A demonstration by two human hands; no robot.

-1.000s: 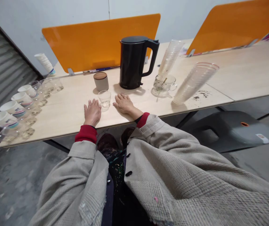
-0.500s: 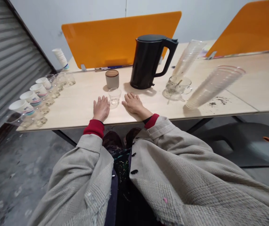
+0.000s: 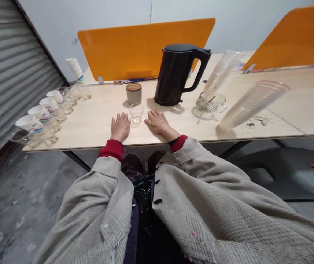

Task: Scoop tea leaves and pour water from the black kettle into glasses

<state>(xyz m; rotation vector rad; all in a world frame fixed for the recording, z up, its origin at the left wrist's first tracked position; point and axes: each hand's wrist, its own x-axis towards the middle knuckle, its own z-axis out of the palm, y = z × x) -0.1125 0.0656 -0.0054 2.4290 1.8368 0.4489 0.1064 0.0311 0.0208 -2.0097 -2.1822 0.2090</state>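
1. At the far left, 4 white paper cups with coloured bands are standing in a diagonal row along the edge of the pale wood desk. Clear plastic cups are standing just beside them, with something pale in their bottoms that is too small to identify. A stack of white paper cups is standing farther back.
2. The left hand is resting flat on the desk, open, with its fingers spread, and is gripping nothing.
3. The small clear glass is standing between the 2 hands, just beside each and touching neither. A little liquid may be sitting in it, but I cannot tell.
4. Behind it, a beige canister with a round wooden lid is sitting closed.
5. The right hand is lying open and palm down, gripping nothing.
6. A black electric kettle is standing with its lid on, untouched by either hand.
7. At the right, a glass mug holding a metal spoon is sitting on a clear saucer, and 2 tilted stacks of clear plastic cups are leaning near scattered dark specks.
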